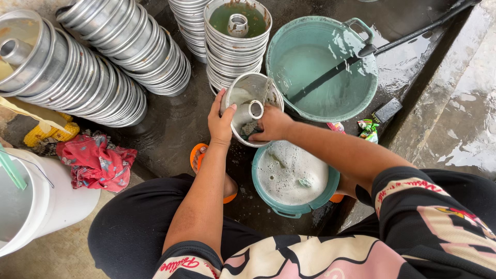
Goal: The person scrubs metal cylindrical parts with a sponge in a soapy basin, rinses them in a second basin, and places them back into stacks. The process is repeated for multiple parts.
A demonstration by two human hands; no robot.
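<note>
Above the soapy basin (330, 194), left hand (221, 123) grips ring pan (258, 88); right hand (273, 124) inside.

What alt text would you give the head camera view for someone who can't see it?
A person's left hand holds a metal ring mould while the right hand scrubs inside it above a small teal tub of soapy water. Stacks of similar moulds and a large teal basin stand on the wet floor.

The scrubbing pad (250, 127) is mostly covered by the right hand (272, 124). The white bucket (41, 206) is cut off by the left edge. One orange sandal (337, 198) is almost entirely hidden behind the soapy basin (274, 202).
</note>
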